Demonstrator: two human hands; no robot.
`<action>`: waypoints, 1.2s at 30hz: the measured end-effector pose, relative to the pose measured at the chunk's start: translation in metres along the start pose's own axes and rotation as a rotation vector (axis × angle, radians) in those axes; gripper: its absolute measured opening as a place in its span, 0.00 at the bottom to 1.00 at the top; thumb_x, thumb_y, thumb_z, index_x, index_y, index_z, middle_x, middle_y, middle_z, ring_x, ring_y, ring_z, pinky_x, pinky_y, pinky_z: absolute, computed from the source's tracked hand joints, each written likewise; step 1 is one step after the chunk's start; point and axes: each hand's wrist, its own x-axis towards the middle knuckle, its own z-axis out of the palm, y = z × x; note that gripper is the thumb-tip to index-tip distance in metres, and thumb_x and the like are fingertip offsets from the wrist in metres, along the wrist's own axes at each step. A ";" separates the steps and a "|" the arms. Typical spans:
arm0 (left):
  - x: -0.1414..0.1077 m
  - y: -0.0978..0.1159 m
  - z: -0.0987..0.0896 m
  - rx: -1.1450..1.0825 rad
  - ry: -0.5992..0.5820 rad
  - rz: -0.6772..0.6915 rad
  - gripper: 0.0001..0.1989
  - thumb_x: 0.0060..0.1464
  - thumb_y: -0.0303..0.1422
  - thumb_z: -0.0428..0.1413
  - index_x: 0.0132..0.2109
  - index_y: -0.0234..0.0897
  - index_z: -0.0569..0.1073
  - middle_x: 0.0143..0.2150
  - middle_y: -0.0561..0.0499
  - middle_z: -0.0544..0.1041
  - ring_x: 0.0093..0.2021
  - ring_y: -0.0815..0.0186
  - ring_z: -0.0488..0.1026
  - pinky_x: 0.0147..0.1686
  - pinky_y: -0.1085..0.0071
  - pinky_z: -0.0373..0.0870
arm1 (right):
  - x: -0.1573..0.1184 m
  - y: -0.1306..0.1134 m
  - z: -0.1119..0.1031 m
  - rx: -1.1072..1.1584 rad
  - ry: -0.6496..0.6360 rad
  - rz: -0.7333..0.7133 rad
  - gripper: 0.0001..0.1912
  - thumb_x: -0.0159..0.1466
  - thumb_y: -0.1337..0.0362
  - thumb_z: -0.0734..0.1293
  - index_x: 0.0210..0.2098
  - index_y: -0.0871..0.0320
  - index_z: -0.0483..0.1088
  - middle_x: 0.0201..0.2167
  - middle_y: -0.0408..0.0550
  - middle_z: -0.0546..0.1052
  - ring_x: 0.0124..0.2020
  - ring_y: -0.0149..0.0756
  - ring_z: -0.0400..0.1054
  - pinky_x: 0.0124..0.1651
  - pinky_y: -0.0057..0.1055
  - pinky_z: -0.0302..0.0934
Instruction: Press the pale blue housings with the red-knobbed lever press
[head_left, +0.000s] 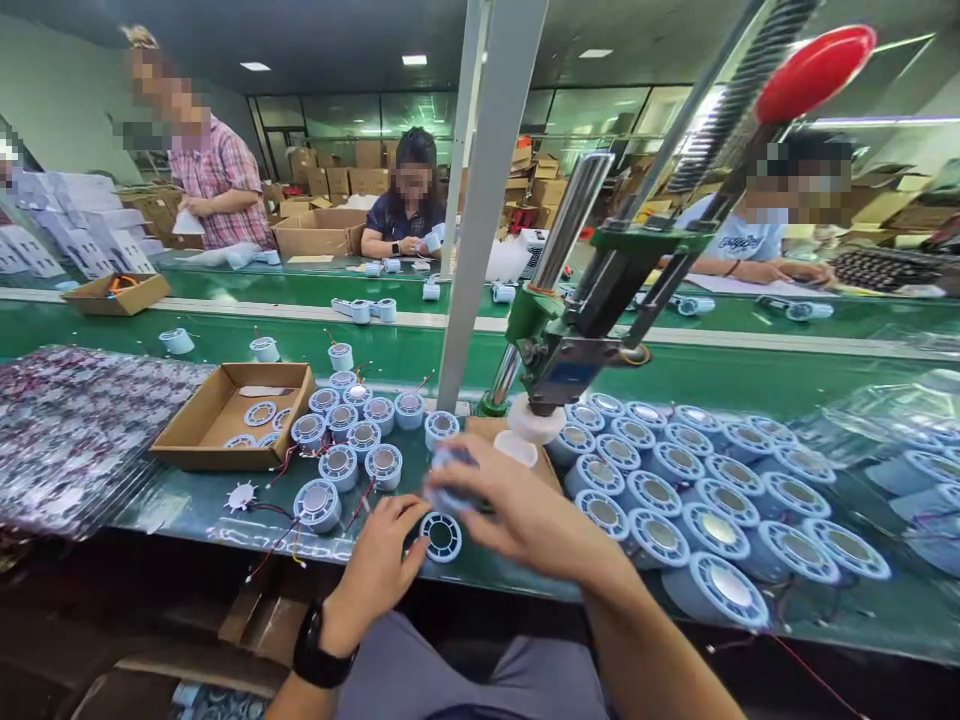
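Observation:
My left hand (pixel 384 550) is low over the near edge of the bench, with thumb and forefinger curled at the left rim of a slotted ring (pixel 440 537). The ring lies flat, and its centre looks dark. Just above it, my right hand (pixel 506 495) is smeared by motion, its fingers closed round a light-blue round housing (pixel 450 478), mostly hidden. Left of my hands stands a cluster of round light-blue motor housings (pixel 339 465) with thin wires. Behind my right hand is a hand press (pixel 570 350), its white pad (pixel 536 418) above a white round seat (pixel 516 448).
A cardboard tray (pixel 180 455) holds several slotted rings. Many capped housings (pixel 720 530) crowd the right side. Plastic-wrapped wired parts (pixel 90 430) are stacked at left. The press's red-knobbed lever (pixel 817 75) and a metal post (pixel 491 180) rise ahead. Co-workers sit and stand across the green conveyor (pixel 300 345).

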 end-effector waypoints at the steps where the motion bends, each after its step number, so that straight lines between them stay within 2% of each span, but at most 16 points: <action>1: -0.002 0.001 -0.003 -0.011 -0.034 0.035 0.22 0.59 0.29 0.53 0.61 0.42 0.69 0.59 0.43 0.73 0.58 0.55 0.68 0.57 0.54 0.68 | -0.029 0.007 0.007 0.042 -0.042 0.004 0.24 0.56 0.75 0.62 0.49 0.51 0.74 0.54 0.46 0.69 0.53 0.32 0.67 0.57 0.29 0.64; 3: -0.002 0.005 -0.004 -0.011 -0.119 0.093 0.28 0.57 0.28 0.55 0.64 0.45 0.65 0.63 0.44 0.69 0.62 0.54 0.64 0.61 0.51 0.64 | -0.071 0.023 0.024 0.103 -0.119 0.081 0.25 0.52 0.76 0.59 0.44 0.51 0.76 0.54 0.45 0.70 0.54 0.33 0.68 0.58 0.30 0.65; 6: 0.004 0.014 0.003 0.039 -0.166 0.058 0.34 0.54 0.29 0.57 0.68 0.43 0.60 0.61 0.42 0.70 0.62 0.53 0.63 0.61 0.50 0.62 | -0.101 0.041 0.045 0.175 -0.111 0.172 0.24 0.47 0.75 0.56 0.36 0.54 0.76 0.56 0.44 0.70 0.58 0.35 0.66 0.62 0.35 0.62; 8: 0.008 0.019 0.007 0.097 -0.118 -0.037 0.41 0.51 0.36 0.61 0.70 0.39 0.55 0.60 0.39 0.69 0.61 0.50 0.63 0.60 0.49 0.63 | -0.108 0.048 0.057 0.205 0.004 0.191 0.22 0.46 0.75 0.55 0.34 0.55 0.75 0.60 0.44 0.67 0.64 0.37 0.59 0.67 0.42 0.57; 10: 0.009 0.019 0.008 0.128 -0.088 -0.067 0.46 0.49 0.38 0.63 0.71 0.38 0.52 0.64 0.37 0.64 0.64 0.47 0.60 0.61 0.47 0.61 | -0.113 0.050 0.069 0.210 0.172 0.213 0.22 0.50 0.73 0.57 0.39 0.55 0.75 0.63 0.46 0.64 0.68 0.41 0.54 0.68 0.48 0.53; 13: 0.010 0.012 0.002 0.097 -0.145 0.034 0.38 0.52 0.31 0.59 0.69 0.43 0.57 0.68 0.42 0.63 0.65 0.51 0.58 0.63 0.48 0.59 | -0.115 0.050 0.091 0.194 0.446 0.318 0.24 0.58 0.65 0.63 0.54 0.57 0.70 0.64 0.56 0.62 0.65 0.44 0.58 0.64 0.46 0.59; 15: 0.011 0.008 -0.002 0.061 -0.149 0.052 0.32 0.53 0.28 0.57 0.65 0.44 0.64 0.63 0.44 0.69 0.62 0.53 0.63 0.62 0.49 0.61 | -0.111 0.048 0.108 0.184 0.613 0.410 0.25 0.59 0.61 0.66 0.56 0.58 0.68 0.60 0.58 0.65 0.61 0.42 0.63 0.61 0.41 0.64; 17: 0.012 0.012 -0.003 -0.002 -0.069 -0.005 0.29 0.54 0.29 0.57 0.63 0.42 0.67 0.58 0.44 0.74 0.58 0.54 0.68 0.60 0.51 0.65 | -0.104 0.046 0.122 0.198 0.701 0.448 0.22 0.60 0.61 0.67 0.53 0.59 0.68 0.54 0.56 0.70 0.56 0.39 0.67 0.58 0.37 0.66; 19: 0.012 0.024 0.000 -0.084 0.052 -0.079 0.31 0.54 0.32 0.59 0.64 0.40 0.63 0.56 0.43 0.75 0.55 0.56 0.72 0.57 0.55 0.69 | -0.096 0.044 0.132 0.229 0.698 0.426 0.21 0.60 0.63 0.66 0.53 0.59 0.68 0.49 0.54 0.73 0.52 0.37 0.71 0.56 0.34 0.68; 21: 0.012 0.042 0.005 -0.133 0.121 -0.099 0.35 0.54 0.33 0.60 0.67 0.40 0.59 0.56 0.43 0.75 0.53 0.56 0.74 0.55 0.57 0.71 | -0.090 0.043 0.140 0.252 0.665 0.399 0.23 0.59 0.64 0.66 0.55 0.60 0.67 0.50 0.53 0.75 0.51 0.36 0.72 0.55 0.33 0.69; 24: 0.012 0.068 0.014 -0.078 0.103 -0.054 0.36 0.52 0.31 0.61 0.66 0.42 0.60 0.55 0.44 0.76 0.54 0.54 0.74 0.55 0.57 0.71 | -0.087 0.042 0.148 0.246 0.682 0.413 0.27 0.59 0.65 0.66 0.58 0.60 0.65 0.52 0.55 0.74 0.51 0.37 0.73 0.55 0.33 0.70; 26: 0.013 0.077 0.020 -0.031 0.102 -0.053 0.35 0.51 0.29 0.60 0.65 0.43 0.61 0.55 0.44 0.75 0.55 0.53 0.73 0.55 0.56 0.71 | -0.088 0.042 0.151 0.233 0.703 0.425 0.29 0.59 0.66 0.66 0.60 0.60 0.63 0.53 0.55 0.74 0.52 0.37 0.73 0.56 0.32 0.70; 32: 0.010 0.079 0.031 -0.080 0.156 -0.156 0.35 0.51 0.26 0.58 0.65 0.44 0.60 0.55 0.45 0.73 0.56 0.54 0.70 0.56 0.56 0.70 | -0.089 0.041 0.154 0.207 0.691 0.412 0.34 0.60 0.69 0.64 0.65 0.59 0.57 0.54 0.53 0.74 0.54 0.36 0.72 0.55 0.31 0.70; 36: 0.005 0.075 0.040 -0.190 0.142 -0.211 0.34 0.53 0.27 0.56 0.66 0.41 0.59 0.58 0.42 0.71 0.59 0.54 0.68 0.58 0.55 0.67 | -0.090 0.044 0.150 0.164 0.626 0.366 0.29 0.59 0.69 0.64 0.61 0.61 0.64 0.53 0.56 0.74 0.53 0.39 0.72 0.56 0.35 0.70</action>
